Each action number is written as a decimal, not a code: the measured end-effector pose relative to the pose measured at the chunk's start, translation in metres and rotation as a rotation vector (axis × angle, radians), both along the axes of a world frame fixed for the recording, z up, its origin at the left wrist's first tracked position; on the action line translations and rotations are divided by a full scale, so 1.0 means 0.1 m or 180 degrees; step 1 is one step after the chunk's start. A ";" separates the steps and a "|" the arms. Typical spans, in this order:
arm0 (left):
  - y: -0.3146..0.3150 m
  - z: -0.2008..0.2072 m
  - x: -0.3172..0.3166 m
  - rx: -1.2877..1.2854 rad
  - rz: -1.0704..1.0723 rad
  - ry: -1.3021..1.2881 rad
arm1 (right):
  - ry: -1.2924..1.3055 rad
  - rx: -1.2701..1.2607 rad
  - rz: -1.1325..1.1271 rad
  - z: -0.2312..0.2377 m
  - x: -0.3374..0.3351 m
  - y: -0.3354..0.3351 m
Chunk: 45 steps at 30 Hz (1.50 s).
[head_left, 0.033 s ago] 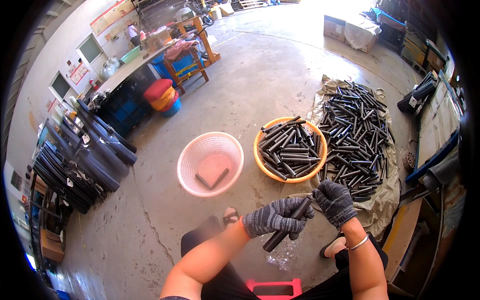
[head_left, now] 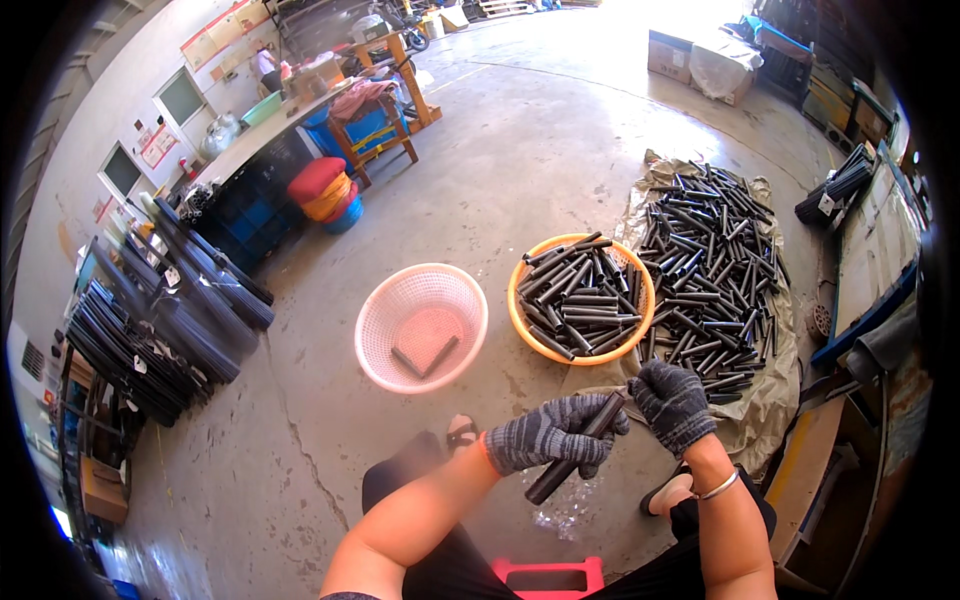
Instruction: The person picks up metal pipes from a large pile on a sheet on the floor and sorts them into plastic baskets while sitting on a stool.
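My left hand (head_left: 553, 437), in a grey striped knit glove, is wrapped round a short black tube (head_left: 574, 450). The tube slants, its upper end toward my right hand and its lower end sticking out below the palm. My right hand (head_left: 670, 405), in a matching glove, is closed in a pinch beside that upper end. What its fingers hold, if anything, is hidden. Ahead of my hands stands an orange basket (head_left: 514, 312) full of similar black tubes. Left of it, a pink basket (head_left: 364, 349) has two black tubes at its bottom.
A large pile of black tubes (head_left: 715, 270) lies on a tan sheet (head_left: 765, 425) at right. Clear plastic scraps (head_left: 568, 508) lie on the floor between my feet, near a red stool (head_left: 548, 575). Bundles of long dark rods (head_left: 165, 320) stand at left. An open carton (head_left: 805, 480) is at right.
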State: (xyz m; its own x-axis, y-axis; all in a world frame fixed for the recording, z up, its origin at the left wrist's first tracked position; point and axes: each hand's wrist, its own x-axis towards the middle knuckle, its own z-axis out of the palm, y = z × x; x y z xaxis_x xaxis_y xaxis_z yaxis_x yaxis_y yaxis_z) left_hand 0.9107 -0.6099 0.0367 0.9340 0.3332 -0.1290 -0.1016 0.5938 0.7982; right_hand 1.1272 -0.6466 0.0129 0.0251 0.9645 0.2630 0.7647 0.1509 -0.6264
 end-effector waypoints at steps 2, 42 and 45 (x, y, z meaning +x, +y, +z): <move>0.00 -0.01 -0.01 -0.0018 0.0050 -0.0040 | -0.0418 -0.0167 -0.0157 -0.02 0.07 0.00; 0.14 -0.47 0.10 0.3636 0.0788 0.1932 | 0.0042 -0.0224 0.0967 0.10 -0.33 0.07; 0.13 -0.41 0.07 0.3483 0.1154 0.1908 | 0.0340 0.0125 0.0711 0.09 -0.31 0.10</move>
State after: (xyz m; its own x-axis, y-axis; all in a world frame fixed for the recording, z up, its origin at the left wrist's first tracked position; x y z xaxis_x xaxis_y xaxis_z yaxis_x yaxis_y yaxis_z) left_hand 0.9178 -0.5970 -0.0039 0.6610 0.7504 0.0052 0.4212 -0.3768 0.8250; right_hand 1.0960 -0.6370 0.0221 -0.1580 0.9383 0.3078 0.6393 0.3347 -0.6923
